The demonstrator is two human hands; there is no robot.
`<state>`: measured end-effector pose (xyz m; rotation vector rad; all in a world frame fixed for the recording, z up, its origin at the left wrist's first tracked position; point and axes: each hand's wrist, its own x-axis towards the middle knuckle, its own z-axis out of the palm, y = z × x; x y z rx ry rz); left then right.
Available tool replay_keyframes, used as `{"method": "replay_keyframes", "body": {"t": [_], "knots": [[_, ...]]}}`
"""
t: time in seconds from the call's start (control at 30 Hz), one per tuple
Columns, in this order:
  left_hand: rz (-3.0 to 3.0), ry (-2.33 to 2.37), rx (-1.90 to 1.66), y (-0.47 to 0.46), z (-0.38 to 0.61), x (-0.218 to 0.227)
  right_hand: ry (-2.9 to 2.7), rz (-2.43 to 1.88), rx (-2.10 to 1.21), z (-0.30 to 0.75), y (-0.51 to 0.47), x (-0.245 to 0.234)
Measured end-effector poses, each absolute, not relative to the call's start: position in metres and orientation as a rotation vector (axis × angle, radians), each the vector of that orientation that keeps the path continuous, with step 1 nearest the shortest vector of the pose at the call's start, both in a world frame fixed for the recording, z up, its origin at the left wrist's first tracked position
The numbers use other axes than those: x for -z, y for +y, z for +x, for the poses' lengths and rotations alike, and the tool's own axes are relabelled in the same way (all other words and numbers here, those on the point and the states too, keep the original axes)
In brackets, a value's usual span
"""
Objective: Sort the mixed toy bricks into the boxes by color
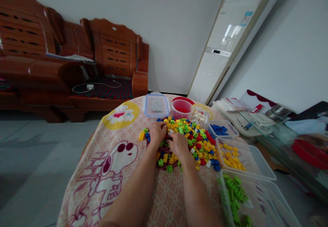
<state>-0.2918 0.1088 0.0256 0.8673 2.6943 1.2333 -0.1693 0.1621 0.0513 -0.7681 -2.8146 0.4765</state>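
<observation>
A loose heap of toy building bricks point(205, 146) in yellow, green, red, blue and white covers the middle of the round table. My left hand point(157, 133) reaches into the heap's left side, its fingers bent down among the bricks. Close beside it, my right hand point(178, 144) is also in the heap, with thumb and fingers drawn together. Whatever either hand grips is too small or hidden to make out. Just left of my left hand lie a yellow brick point(141, 136) and a few blue ones.
Along the right edge stand clear boxes of green bricks point(234, 194), yellow bricks point(233, 161) and blue bricks point(219, 130). Behind the heap are a round tub point(182, 109) with red pieces, white bricks point(199, 116) and a blue-rimmed lidded box point(156, 105). A glass-topped table point(271, 135) adjoins at right.
</observation>
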Motion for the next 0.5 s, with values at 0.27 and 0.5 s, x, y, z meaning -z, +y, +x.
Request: {"method": "replay_keyframes", "body": {"t": [0.27,0.5], "knots": [[0.864,2.688,-1.243,0.109,-0.293,-0.025,-2.960,-0.834,-0.274,-0.173,0.154,-0.050],[0.854,2.708,-1.251,0.110,-0.292,-0.025,-2.620,-0.803,-0.856,-0.168,0.171,-0.049]]}}
